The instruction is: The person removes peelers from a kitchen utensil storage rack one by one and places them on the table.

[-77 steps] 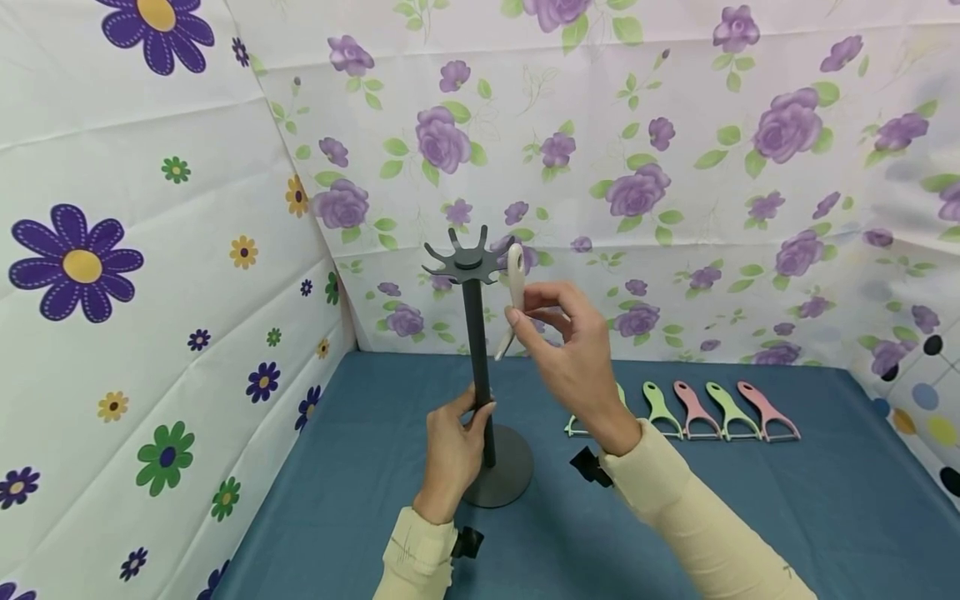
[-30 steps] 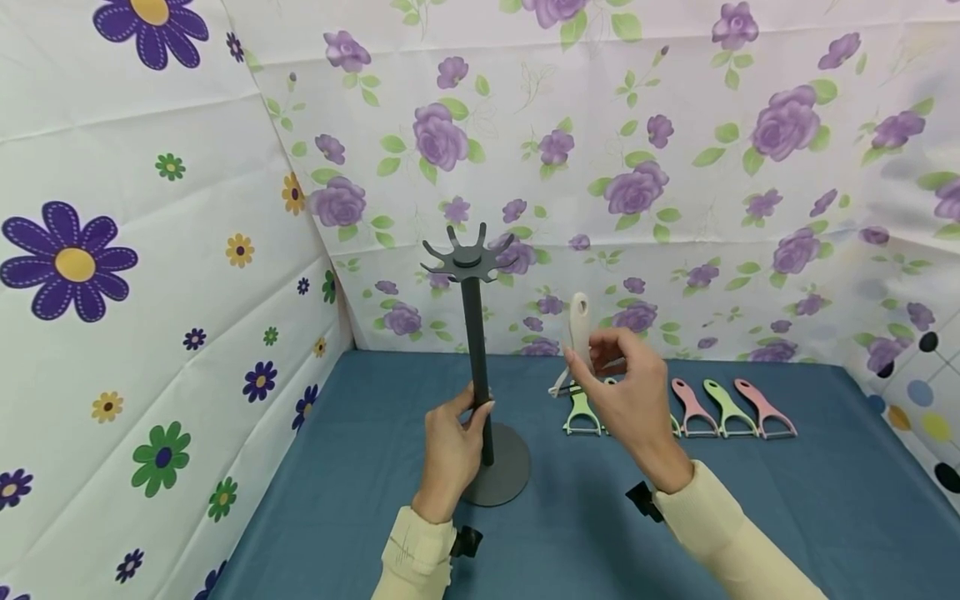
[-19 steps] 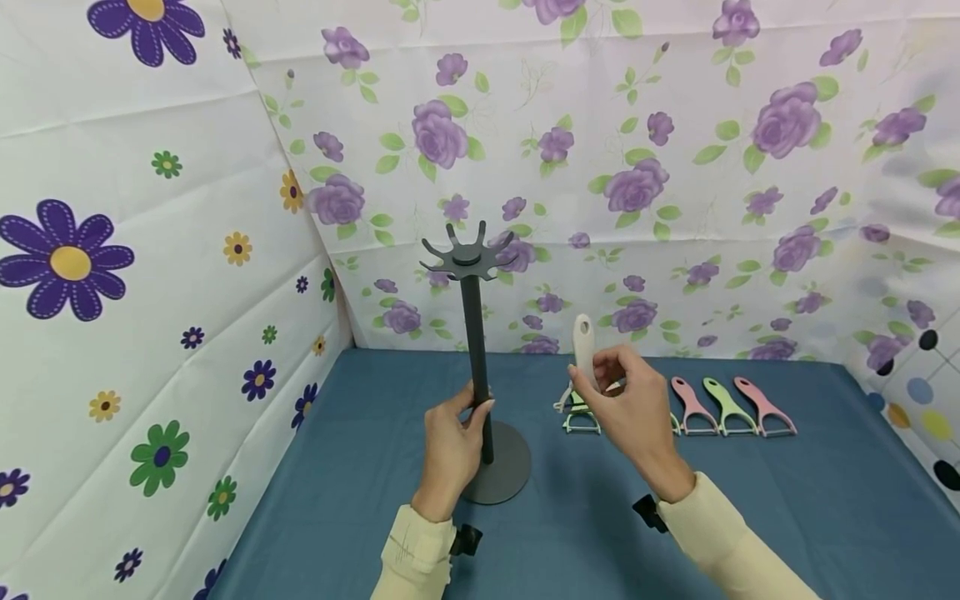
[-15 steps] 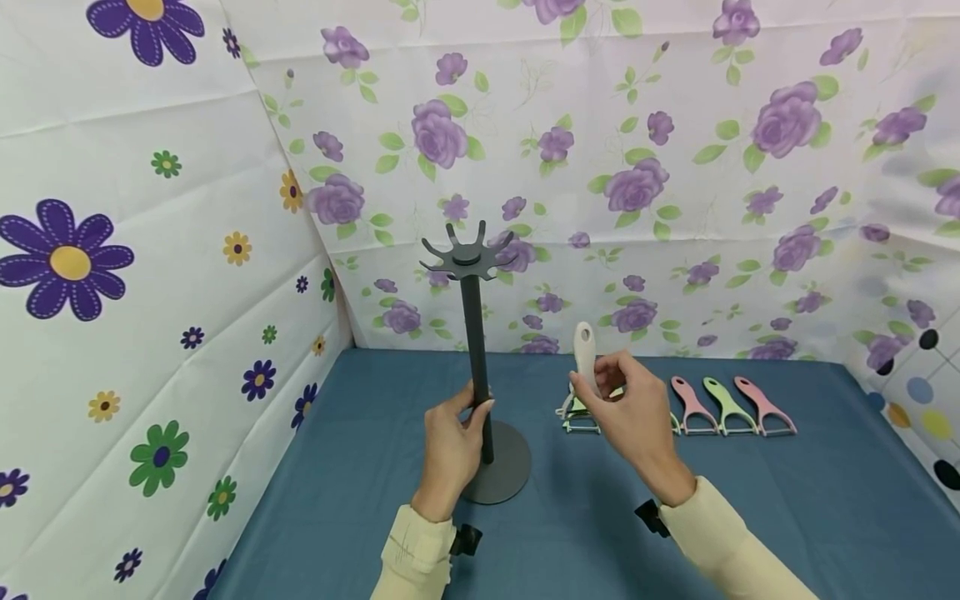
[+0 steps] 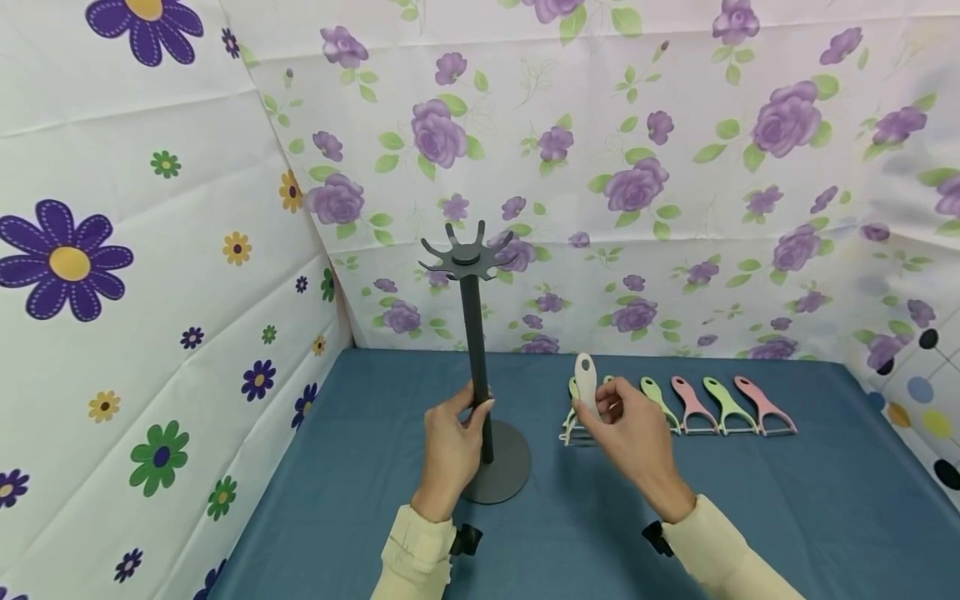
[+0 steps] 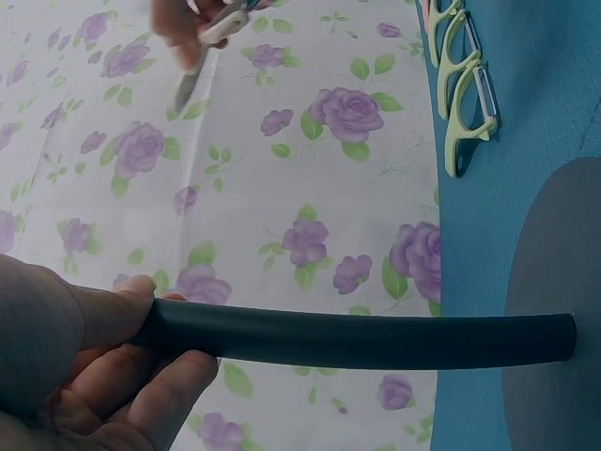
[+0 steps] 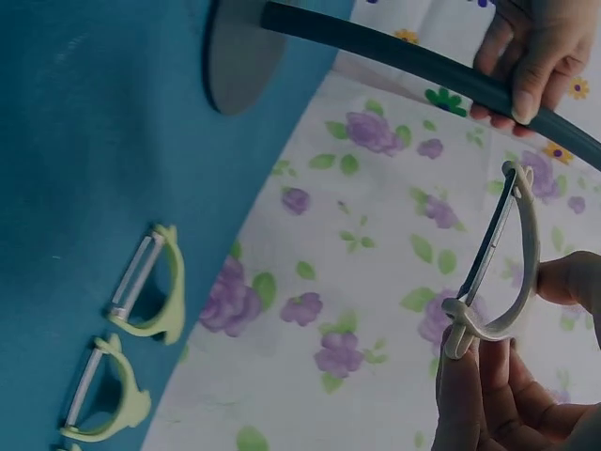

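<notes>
My left hand [image 5: 452,446] grips the dark grey pole [image 5: 474,350] of an upright stand, below its middle. A ring of bare hooks [image 5: 467,258] tops the stand, and a round base [image 5: 504,483] rests on the table. Between thumb and fingers, my right hand [image 5: 637,442] pinches a white peeler [image 5: 586,385], handle up and blade end down. In the head view the peeler overlaps the leftmost green peeler [image 5: 573,388] of a row. The right wrist view shows the white peeler's curved frame and metal blade [image 7: 488,244] side-on, with fingertips at its handle side.
To the right, the row goes on with a green peeler [image 5: 651,389], a pink peeler [image 5: 693,407], another green peeler [image 5: 727,404] and another pink peeler [image 5: 763,406]. Blue cloth [image 5: 337,500] covers the table; flowered sheets [image 5: 675,125] stand behind and left.
My right hand has carried the white peeler away from beside the hooks, rightward and then down to the row of peelers. My left hand stays on the pole.
</notes>
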`<state>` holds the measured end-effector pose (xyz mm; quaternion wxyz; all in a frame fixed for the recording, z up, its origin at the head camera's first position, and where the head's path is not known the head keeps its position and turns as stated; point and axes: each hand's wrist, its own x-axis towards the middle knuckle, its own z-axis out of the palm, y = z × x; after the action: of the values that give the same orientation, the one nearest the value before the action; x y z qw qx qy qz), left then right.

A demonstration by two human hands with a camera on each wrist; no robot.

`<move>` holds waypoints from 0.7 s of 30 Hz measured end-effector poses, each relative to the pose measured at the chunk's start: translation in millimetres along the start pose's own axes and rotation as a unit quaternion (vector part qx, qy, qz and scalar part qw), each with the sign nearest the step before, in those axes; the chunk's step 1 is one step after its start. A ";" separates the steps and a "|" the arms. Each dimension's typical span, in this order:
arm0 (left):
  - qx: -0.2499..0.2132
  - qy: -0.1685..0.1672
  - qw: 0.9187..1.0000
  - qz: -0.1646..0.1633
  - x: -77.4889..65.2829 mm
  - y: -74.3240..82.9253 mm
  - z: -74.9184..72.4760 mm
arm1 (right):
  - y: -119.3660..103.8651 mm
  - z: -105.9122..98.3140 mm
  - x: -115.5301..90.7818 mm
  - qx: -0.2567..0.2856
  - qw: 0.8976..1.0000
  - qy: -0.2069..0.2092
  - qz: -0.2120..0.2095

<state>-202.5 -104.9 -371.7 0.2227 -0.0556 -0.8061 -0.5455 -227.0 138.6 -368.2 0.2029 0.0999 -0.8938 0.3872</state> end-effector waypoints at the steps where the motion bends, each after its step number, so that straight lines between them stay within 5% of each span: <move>1: 0.000 0.001 1.000 0.001 -0.1 0.0 -0.1 | 1.3 1.1 -1.4 -0.004 1.000 -0.003 0.002; 21: 0.002 -0.001 1.000 -0.001 -0.6 -1.5 0.7 | 30.4 21.7 -19.0 -0.052 0.995 -0.061 0.053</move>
<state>-202.8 -104.8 -373.5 0.2214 -0.0546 -0.8073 -0.5443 -226.3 143.8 -409.8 0.1319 0.0650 -0.9276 0.3433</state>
